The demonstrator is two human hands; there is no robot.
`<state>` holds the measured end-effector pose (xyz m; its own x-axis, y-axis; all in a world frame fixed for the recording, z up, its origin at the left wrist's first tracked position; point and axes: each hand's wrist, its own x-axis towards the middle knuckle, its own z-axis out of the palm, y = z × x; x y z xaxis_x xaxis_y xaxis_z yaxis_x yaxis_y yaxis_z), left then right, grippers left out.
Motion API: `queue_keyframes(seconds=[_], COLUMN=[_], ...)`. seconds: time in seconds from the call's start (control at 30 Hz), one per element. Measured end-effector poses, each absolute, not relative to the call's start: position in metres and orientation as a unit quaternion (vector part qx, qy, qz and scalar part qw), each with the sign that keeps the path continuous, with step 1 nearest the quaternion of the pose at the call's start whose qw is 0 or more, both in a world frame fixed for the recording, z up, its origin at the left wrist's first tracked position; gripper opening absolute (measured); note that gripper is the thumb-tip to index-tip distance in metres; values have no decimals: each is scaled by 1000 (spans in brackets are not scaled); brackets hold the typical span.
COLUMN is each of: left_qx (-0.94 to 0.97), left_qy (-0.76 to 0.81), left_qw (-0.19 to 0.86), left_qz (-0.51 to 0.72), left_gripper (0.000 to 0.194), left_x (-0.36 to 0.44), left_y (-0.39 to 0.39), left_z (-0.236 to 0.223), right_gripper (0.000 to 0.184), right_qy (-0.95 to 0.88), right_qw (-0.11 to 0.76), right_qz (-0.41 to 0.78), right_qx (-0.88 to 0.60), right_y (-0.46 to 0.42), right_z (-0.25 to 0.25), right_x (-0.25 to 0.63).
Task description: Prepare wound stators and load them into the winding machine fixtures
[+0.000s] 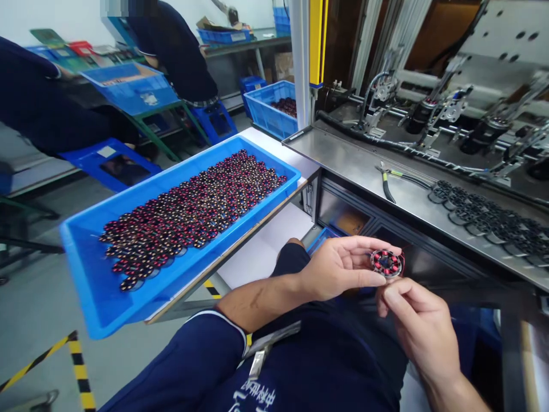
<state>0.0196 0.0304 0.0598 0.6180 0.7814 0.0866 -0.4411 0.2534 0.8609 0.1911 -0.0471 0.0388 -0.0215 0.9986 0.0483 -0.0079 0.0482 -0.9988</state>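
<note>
Left hand has the ring pinched by its edge, chunky red coils already on it. Right hand is pinched up just below, maybe on a lead, tough to tell. Loads of similar ones in the smooth blue plastic tray; black rings line the brushed-steel bench.

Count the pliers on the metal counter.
1. The pliers lie open on the metal counter, just left of the pile of dark rings. More could be hidden under the pile.
</note>
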Motion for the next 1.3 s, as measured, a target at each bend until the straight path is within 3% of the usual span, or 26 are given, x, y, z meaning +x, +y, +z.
queue_keyframes(seconds=[0.13,0.2,0.3,0.4,0.53,0.7,0.77,0.83,1.03,1.13,1.3], left_qx=[537,636,753,782,772,648,603,620,766,766,732], left_qy=[201,199,177,155,143,174,168,162,134,139,149], left_qw=[701,567,340,243,257,551,611,567,275,258,326], left_qz=[424,485,535,552,564,496,485,517,565,572,579], left_gripper=[55,48,45,50,47,44,46,45,46,44,40], left_x=[21,20,19,20,21,23,24,25,22,22,22], left_y=[25,25,25,26,26,29,31,33,32,32,36], left_z=[59,58,55,54,54,51,49,47,52,53,49], right_gripper=[16,3,17,18,7,9,9,9,8,9,15], right_qy=[-555,-577,-582,-581,-553,-494,-495,-500,-518,-459,-370], right_qw=[518,547,611,627,637,665,662,661,657,673,679], right_qz=[431,376,309,299,304,304,310,313,353,391,440], right_qx=[-488,-475,-438,-424,-443,-470,-471,-464,-419,-429,-457], right_y=[-47,-45,-42,-40,-40,-41,-42,-41,-38,-37,-34], right_z=[38,39,40,41,39,32,30,30,37,39,31], right_x=[187,187,186,181,173,168,167,167,168,161,152])
